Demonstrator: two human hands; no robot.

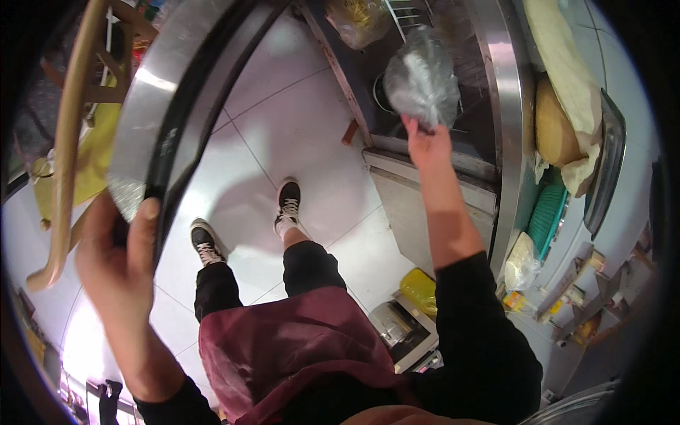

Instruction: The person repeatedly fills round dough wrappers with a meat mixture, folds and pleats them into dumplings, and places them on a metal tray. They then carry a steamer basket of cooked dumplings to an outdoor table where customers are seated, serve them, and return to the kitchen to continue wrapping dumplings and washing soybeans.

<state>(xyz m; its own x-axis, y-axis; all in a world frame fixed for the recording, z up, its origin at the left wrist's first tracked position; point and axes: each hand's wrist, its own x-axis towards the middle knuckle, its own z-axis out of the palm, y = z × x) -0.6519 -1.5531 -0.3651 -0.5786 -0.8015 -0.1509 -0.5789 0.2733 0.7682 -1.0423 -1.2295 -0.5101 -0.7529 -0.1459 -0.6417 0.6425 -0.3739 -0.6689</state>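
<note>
My left hand [125, 255] grips the edge of a swung-out stainless steel door [154, 90] that has a black gasket along its inner side. My right hand [429, 143] pinches the gathered neck of a clear plastic bag [422, 77]. What the bag contains is hard to make out. It hangs inside the dark opening of a steel cabinet [502, 79], which looks like a refrigerator. Beyond it, a second plastic bag with yellowish contents [358, 21] lies near a white wire rack [406, 16]. A round rim [380, 94] is partly hidden behind the bag in my hand.
A wooden chair [66, 133] stands left of the door. Below the cabinet, a metal container [392, 324] and a yellow bag [419, 289] sit close to my legs. On the right are a cream cloth [563, 74], a teal basket [547, 218] and a dark tray [605, 164]. Tiled floor [255, 143] surrounds my shoes.
</note>
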